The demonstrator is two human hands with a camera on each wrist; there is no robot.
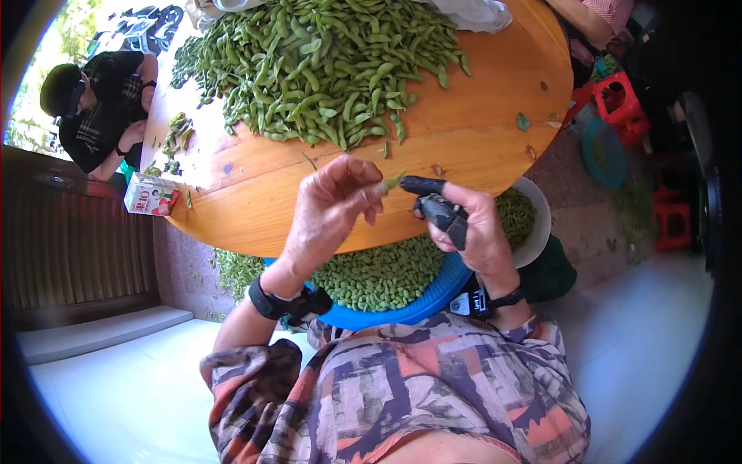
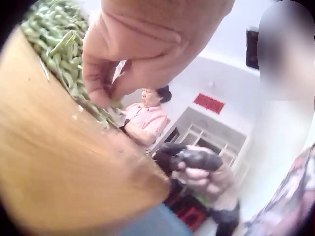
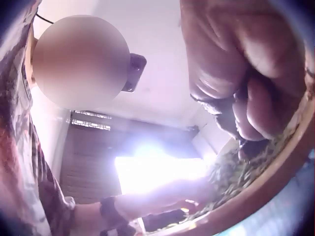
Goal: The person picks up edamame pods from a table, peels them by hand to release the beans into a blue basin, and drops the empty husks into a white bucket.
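I see my left hand (image 1: 328,205) pinching an edamame pod (image 1: 394,181) above the desk (image 1: 479,116) edge; my right hand (image 1: 464,224), fingers curled around a dark tool (image 1: 440,210), meets the pod's tip.

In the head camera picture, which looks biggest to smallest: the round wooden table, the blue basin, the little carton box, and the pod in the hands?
1. Round wooden table
2. Blue basin, partly hidden behind the arms
3. Carton box
4. Pod, pinched by the left hand, with the right hand beside it

Small carton (image 1: 149,195) at table edge (image 1: 232,224) — red stools (image 1: 618,104)
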